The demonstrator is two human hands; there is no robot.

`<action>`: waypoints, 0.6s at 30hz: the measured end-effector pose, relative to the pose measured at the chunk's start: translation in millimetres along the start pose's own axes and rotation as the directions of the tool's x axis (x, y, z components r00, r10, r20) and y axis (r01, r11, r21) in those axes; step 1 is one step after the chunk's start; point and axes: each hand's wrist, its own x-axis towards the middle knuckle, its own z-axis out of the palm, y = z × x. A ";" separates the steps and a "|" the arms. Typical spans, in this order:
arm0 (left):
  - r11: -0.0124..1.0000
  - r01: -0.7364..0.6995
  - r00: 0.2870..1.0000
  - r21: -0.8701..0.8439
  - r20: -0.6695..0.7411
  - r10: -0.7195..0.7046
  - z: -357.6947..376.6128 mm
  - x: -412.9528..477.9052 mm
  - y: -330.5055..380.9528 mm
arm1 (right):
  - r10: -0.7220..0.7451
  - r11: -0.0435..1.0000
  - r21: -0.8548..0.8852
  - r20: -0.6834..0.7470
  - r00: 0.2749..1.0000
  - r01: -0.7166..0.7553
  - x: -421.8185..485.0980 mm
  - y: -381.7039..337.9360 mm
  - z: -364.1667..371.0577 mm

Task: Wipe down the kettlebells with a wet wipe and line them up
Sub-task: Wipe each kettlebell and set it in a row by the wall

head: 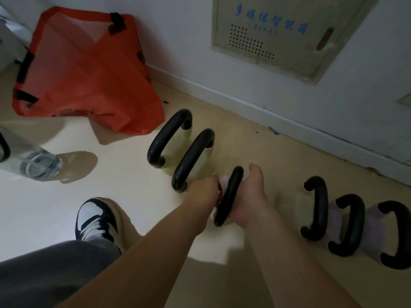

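Midway, by the look of it. The right hand (251,194) grips the body of the middle kettlebell (229,196) on the floor (133,174), thumb up, while the left hand (205,187) pinches a white wet wipe (224,180) against its near side. To the right, 3 kettlebells (347,225) stand close in a row (likely the finished line). To the left, near the orange bag (84,70), 2 more (193,156) stand side by side, probably waiting. Whether any is already clean cannot be told.
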 end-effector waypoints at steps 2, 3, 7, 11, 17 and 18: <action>0.998 -0.057 0.998 -0.017 0.012 0.057 2.7 8.3 13.4 | -0.013 1.000 0.027 0.038 0.999 0.012 3.7 -18.2 12.8; 0.998 -0.063 0.997 -0.023 0.036 0.064 5.4 10.7 17.4 | -0.018 0.999 0.044 0.035 0.999 0.016 4.1 -25.5 19.4; 0.998 -0.025 0.998 -0.054 0.052 0.028 12.9 10.0 27.7 | -0.023 0.997 0.073 0.040 0.999 0.020 16.2 -33.7 31.5; 0.995 -0.056 0.997 -0.086 0.051 0.060 7.5 11.9 27.6 | -0.007 0.997 0.078 0.010 1.000 0.006 22.7 -33.5 39.6; 0.993 -0.110 0.994 -0.048 -0.009 0.109 0.2 20.7 18.4 | 0.017 0.997 0.079 -0.004 1.000 -0.017 18.4 -31.8 41.0; 0.996 -0.084 0.996 -0.039 -0.001 0.084 -1.3 20.9 16.2 | 0.019 0.996 0.082 -0.007 1.000 -0.019 20.4 -32.7 39.1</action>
